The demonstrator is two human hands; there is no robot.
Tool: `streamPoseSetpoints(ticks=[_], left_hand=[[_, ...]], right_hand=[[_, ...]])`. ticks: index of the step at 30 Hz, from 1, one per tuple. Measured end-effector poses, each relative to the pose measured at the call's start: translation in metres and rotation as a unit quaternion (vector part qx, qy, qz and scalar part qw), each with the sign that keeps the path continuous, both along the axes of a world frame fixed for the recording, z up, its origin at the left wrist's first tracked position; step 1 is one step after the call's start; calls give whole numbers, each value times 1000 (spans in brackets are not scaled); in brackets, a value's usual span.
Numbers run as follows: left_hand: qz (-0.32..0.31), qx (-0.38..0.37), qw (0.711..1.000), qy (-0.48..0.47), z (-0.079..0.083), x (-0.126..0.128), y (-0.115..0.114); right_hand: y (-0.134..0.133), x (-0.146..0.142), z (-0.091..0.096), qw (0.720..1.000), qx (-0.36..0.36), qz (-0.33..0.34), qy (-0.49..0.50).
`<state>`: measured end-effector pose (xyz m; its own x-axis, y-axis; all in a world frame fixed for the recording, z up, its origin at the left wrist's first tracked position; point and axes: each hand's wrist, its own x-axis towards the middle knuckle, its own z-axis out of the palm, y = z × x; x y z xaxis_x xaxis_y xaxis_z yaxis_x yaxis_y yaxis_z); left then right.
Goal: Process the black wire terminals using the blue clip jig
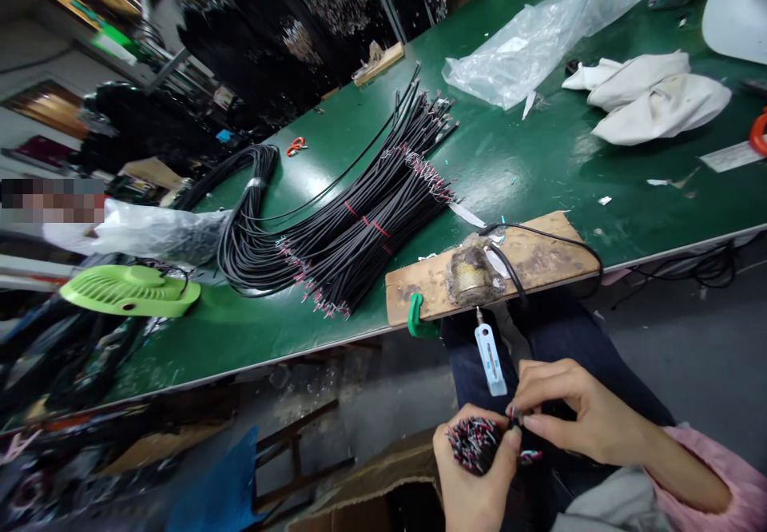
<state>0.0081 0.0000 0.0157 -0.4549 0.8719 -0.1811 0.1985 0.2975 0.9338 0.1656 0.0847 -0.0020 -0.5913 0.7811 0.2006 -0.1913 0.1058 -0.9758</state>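
Observation:
My left hand [473, 476] is wrapped round a bundle of black cables [474, 442], whose stripped red and white wire ends face up toward me. Close beside it, my right hand [569, 404] pinches the end of one cable [514, 415] at the bundle's edge. Both hands are over my lap, below the table's front edge. Just above them hangs a light blue tool [491, 360] on a metal shaft, which comes from a small motor [472, 272] fixed on a wooden board [545, 254]. Most of the held cables' length is hidden.
Cable bundles [359, 220] lie on the green table [335, 332], near orange scissors [296, 146]. A green clamp [419, 316] grips the board. A lime-green fan [132, 291] is at left. White cloth [659, 101] and a plastic bag [533, 45] lie at right. An open cardboard box [365, 492] stands below.

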Motion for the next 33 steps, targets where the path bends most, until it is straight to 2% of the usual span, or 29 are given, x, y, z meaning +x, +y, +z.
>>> streamPoseSetpoints(ticks=[4,8,10,15,17,19,21,24,26,29,31,33], left_hand=[[-21,4,999,29,0,-1,1],[-20,2,1000,12,-6,-2,-1],[-13,-2,1000,-9,-9,-4,-3],[-5,-9,998,-60,-12,-7,-4],[-19,-15,996,-90,-9,-9,-4],[-40,-26,989,-140,-6,-10,-2],[-66,-22,980,-189,0,-13,1],[-119,26,966,-229,11,-17,12],[-177,76,961,-200,19,-19,22],[-239,130,960,-67,30,-24,34],[-237,152,959,6,35,-25,36],[-218,185,958,36,36,-25,35]], right_hand=[[-2,-5,4,997,36,-59,-21],[-3,-8,2,997,34,-69,-14],[-3,-8,-3,998,7,-61,-3],[-5,-11,-11,992,-115,-17,57],[-6,-13,-10,991,-101,-50,67],[-6,-16,-8,994,-56,-72,62],[-7,-20,-7,993,-70,-30,89],[-8,-27,-9,966,-183,79,165],[-6,-29,-9,950,-224,127,179],[6,-24,-1,954,-222,148,137],[18,-18,8,971,-200,104,76],[30,-17,18,983,-181,28,24]])
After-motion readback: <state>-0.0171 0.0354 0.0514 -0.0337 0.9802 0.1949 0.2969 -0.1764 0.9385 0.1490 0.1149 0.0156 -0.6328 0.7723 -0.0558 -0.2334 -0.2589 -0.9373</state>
